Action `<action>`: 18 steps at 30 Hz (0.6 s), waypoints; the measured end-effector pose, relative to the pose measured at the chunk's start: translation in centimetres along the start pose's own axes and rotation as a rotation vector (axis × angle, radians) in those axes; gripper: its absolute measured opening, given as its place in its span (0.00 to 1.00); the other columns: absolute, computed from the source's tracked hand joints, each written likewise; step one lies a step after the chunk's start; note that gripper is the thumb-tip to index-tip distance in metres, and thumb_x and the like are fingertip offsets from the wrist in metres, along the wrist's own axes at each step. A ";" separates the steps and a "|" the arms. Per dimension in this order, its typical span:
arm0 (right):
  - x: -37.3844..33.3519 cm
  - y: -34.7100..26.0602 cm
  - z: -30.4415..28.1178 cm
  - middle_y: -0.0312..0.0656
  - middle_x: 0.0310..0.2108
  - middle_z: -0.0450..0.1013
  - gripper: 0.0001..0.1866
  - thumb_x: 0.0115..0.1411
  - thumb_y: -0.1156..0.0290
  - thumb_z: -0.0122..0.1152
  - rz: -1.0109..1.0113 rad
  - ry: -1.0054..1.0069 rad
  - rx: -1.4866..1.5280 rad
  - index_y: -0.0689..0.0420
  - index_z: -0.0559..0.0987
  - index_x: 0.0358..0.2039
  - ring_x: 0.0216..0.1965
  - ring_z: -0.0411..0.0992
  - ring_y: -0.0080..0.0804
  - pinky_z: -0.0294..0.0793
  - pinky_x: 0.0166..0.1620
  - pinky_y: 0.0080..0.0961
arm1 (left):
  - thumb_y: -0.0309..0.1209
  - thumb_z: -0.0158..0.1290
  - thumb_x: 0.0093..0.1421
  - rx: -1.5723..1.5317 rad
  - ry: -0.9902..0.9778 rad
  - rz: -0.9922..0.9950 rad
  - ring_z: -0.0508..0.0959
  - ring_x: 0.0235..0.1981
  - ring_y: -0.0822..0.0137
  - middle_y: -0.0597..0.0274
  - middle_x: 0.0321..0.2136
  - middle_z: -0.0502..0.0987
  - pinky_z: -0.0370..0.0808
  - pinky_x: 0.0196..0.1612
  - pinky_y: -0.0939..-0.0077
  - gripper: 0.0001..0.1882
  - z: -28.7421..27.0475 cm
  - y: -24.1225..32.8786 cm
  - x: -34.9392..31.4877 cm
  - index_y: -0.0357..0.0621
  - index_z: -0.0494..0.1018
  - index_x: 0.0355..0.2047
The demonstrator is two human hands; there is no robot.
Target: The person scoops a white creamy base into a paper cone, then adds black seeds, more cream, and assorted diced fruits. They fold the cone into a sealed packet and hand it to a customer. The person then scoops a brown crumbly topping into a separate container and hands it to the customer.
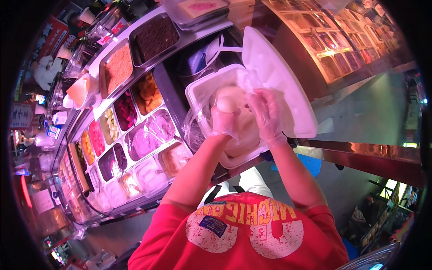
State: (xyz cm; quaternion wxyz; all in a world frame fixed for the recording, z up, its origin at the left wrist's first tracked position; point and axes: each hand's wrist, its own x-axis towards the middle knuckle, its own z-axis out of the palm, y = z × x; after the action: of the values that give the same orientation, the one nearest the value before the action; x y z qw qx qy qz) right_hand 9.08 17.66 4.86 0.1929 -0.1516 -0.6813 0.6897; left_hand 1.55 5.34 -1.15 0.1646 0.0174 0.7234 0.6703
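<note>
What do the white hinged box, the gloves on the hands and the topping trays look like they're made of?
The white hinged box looks like foam: matte, thick-walled, with soft rounded edges. The gloves on the left hand and right hand seem thin clear plastic film, wrinkled and see-through. The topping trays look like metal, probably stainless steel, judging by their shiny grey rims.

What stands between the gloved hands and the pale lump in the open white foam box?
Only thin clear plastic. Both the left hand and the right hand rest on the pale lump through the plastic bag lining the foam box; its lid is swung open.
</note>
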 end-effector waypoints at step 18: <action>-2.1 -5.6 2.0 0.40 0.39 0.75 0.30 0.64 0.78 0.63 0.212 -0.435 0.889 0.60 0.68 0.67 0.34 0.73 0.27 0.76 0.39 0.24 | 0.30 0.58 0.65 -0.052 -0.212 -0.230 0.82 0.43 0.67 0.62 0.39 0.82 0.80 0.46 0.67 0.11 -1.0 1.0 2.8 0.42 0.79 0.46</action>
State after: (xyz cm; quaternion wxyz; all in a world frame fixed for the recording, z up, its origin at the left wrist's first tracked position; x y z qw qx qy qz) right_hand 10.35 14.88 10.41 0.0213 0.0244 -0.3272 0.9444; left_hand -1.58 5.16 -0.73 0.3161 0.0007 0.6815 0.6601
